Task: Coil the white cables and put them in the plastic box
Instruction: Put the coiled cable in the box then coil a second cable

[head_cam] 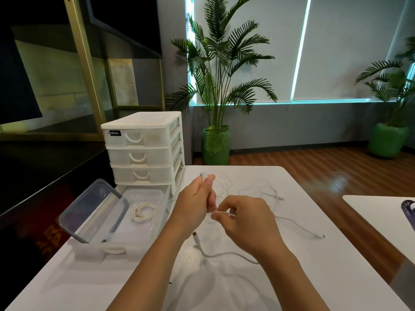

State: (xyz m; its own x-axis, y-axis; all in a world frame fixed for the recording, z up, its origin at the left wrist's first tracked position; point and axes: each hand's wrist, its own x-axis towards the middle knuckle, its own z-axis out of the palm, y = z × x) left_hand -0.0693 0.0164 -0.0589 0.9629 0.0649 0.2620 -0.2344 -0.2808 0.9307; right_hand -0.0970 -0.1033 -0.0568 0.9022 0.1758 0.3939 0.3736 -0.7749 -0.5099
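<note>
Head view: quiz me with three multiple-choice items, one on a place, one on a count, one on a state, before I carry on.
1. Where does the coiled cable lie?
A. in the plastic box
B. on the drawer unit
C. on the floor

2. How many drawers does the unit have?
A. two
B. three
C. five

3. What is the right hand doing?
A. resting flat
B. pinching a white cable
C. holding the lid

Answers: 1 A, the coil sits inside the clear box. 2 B, three handles show. 3 B, its fingers pinch the cable beside the left hand.
</note>
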